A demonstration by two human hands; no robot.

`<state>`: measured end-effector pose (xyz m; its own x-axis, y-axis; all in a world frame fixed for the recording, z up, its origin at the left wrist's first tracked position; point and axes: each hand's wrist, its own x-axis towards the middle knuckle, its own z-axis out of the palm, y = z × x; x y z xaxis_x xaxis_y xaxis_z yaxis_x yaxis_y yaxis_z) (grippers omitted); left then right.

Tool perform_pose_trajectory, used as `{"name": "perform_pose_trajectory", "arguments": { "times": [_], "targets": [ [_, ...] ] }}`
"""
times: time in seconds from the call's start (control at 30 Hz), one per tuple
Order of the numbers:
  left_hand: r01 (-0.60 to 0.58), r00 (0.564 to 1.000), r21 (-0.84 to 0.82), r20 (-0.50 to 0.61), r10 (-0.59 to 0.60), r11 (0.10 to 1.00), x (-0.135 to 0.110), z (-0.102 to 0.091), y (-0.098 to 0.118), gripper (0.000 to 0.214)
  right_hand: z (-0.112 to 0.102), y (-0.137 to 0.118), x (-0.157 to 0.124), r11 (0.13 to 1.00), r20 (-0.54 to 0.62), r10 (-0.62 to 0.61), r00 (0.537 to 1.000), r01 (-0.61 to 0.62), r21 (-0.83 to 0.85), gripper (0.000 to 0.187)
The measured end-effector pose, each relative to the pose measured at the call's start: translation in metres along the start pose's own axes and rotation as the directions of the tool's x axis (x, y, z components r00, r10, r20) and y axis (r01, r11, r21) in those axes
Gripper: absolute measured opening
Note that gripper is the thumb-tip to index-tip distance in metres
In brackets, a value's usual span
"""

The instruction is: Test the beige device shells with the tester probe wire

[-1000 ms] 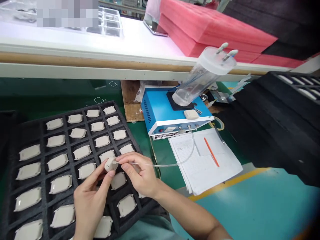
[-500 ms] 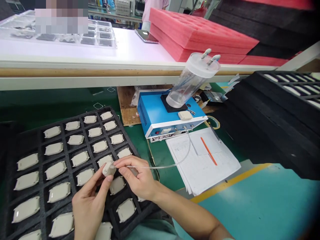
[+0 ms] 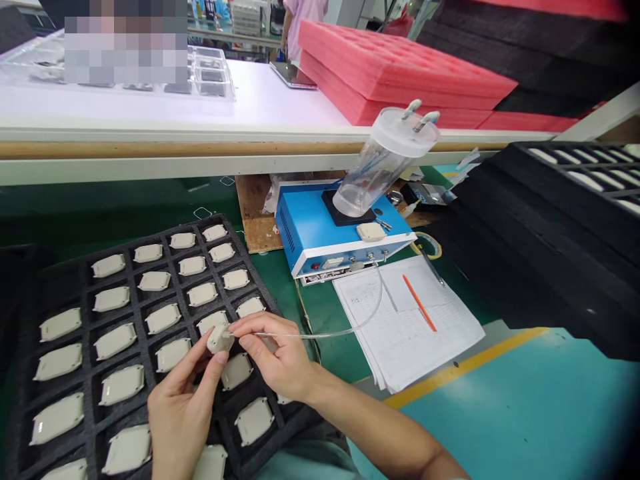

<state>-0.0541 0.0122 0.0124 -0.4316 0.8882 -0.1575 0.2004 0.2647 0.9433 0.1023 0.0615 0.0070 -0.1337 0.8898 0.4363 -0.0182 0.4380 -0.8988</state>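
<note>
While your left hand (image 3: 183,403) hangs over the near part of the black foam tray (image 3: 244,250), fingers pointing away from you, its thumb and forefinger pinch a small cream casing (image 3: 220,339) just above the tray's right-hand cells. Your right forearm (image 3: 365,417) slants in from the tray's right side, and your right hand (image 3: 283,357), fingers bent, has its grip closed on the end of a clear tube (image 3: 340,333), the tip right at the casing's side. Past the tray's right edge, the tube curves up to the blue box (image 3: 310,220) on the green counter (image 3: 285,287), right of the tray.
</note>
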Motion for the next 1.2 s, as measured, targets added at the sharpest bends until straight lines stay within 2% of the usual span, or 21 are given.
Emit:
{"name": "perform_pose_trajectory", "arguments": {
  "times": [0.17,0.73,1.2],
  "targets": [
    [-0.011,0.999,0.022,-0.030,0.012,1.000,0.000,0.000,-0.003,0.052,0.001,0.002,-0.002,0.999,-0.001,0.029,1.000,-0.029,0.040,0.013],
    [-0.060,0.998,0.015,-0.013,0.061,0.998,-0.002,0.000,-0.002,0.051,0.000,0.001,-0.004,0.997,0.012,0.038,0.999,-0.039,0.059,0.012],
    [-0.091,0.995,-0.001,0.043,0.091,0.996,-0.008,-0.001,0.000,0.045,-0.002,0.000,-0.012,0.994,0.038,0.092,0.995,-0.094,0.051,0.014]
  ]
}}
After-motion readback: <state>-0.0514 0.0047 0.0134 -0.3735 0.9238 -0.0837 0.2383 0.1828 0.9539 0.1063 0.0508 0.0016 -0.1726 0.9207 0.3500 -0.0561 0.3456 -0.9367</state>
